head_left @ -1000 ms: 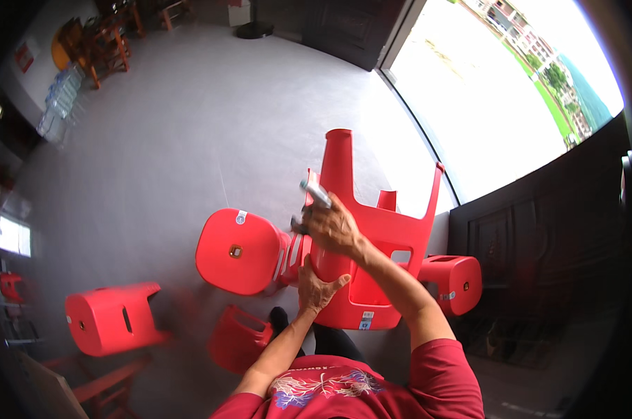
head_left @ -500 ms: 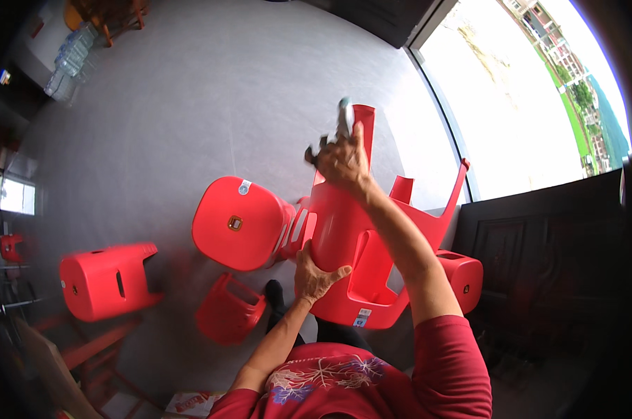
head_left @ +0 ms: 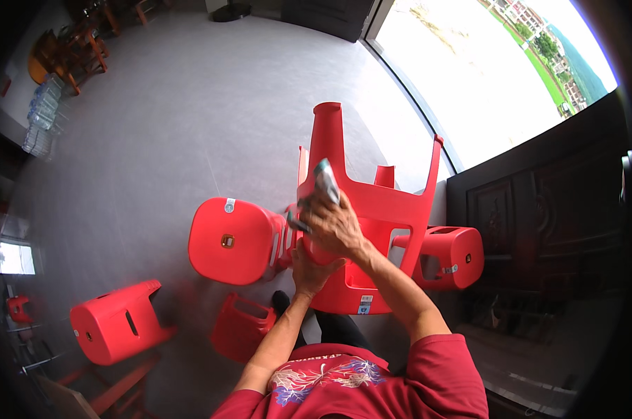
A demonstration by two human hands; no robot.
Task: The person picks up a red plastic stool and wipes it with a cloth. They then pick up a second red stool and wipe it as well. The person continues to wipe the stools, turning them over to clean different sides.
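The person wears a crimson T-shirt (head_left: 428, 387) with short, plain sleeves: the left sleeve (head_left: 245, 401) and the right sleeve (head_left: 445, 363) match the body of the shirt. Across the chest spreads a botanical print (head_left: 326, 376) of pale, branching, vein-like lines, with blue-violet patches toward both ends. A curved row of small white lettering (head_left: 330, 357) runs above it. Below the hem show black trousers (head_left: 340, 331) and dark footwear (head_left: 281, 301), shoe or sock unclear. The left hand (head_left: 310, 270), the right hand (head_left: 335, 227) and both forearms are bare.

Grey-white item (head_left: 326, 181) — possibly cloth — is blurred.
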